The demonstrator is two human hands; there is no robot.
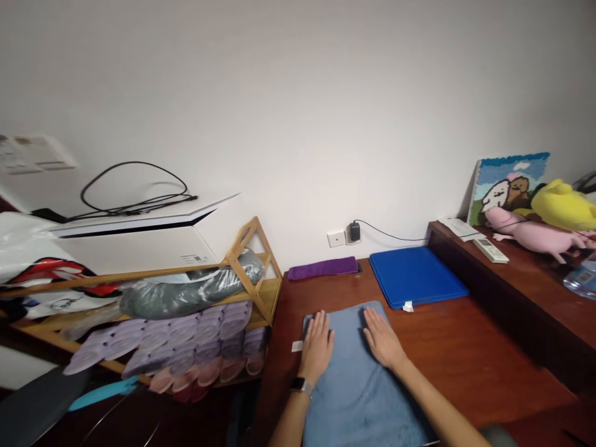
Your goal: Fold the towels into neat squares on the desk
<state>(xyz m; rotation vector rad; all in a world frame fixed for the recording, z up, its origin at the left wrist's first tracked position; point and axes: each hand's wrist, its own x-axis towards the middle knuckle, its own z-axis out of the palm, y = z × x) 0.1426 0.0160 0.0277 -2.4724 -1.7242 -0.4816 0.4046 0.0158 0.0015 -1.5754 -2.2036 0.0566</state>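
1 brown desk (447,347) sits under the left hand (318,341) and the right hand (383,340), giving a firm base, we'd say. Wooden rack (246,282) off to the left of the left hand; tiers probably there to stack the lilac slippers (153,335). Blue-grey cloth (344,391) directly beneath the 2 hands: we see both open, palms down, fingers extended, nothing gripped, likely so pressure spreads and the fabric lies flat. Flat blue pad (416,273) ahead and right of the right hand, just beyond the cloth, presumably parked out of the way. Purple cloth (323,267) ahead of the left hand, likewise set aside, we guess. 1 black plug (354,231) farther ahead, between the hands, for power we assume. 1 watch (302,385) strapped behind the left hand. White tag (297,346) just left of the left hand; we can't tell if it's attached.
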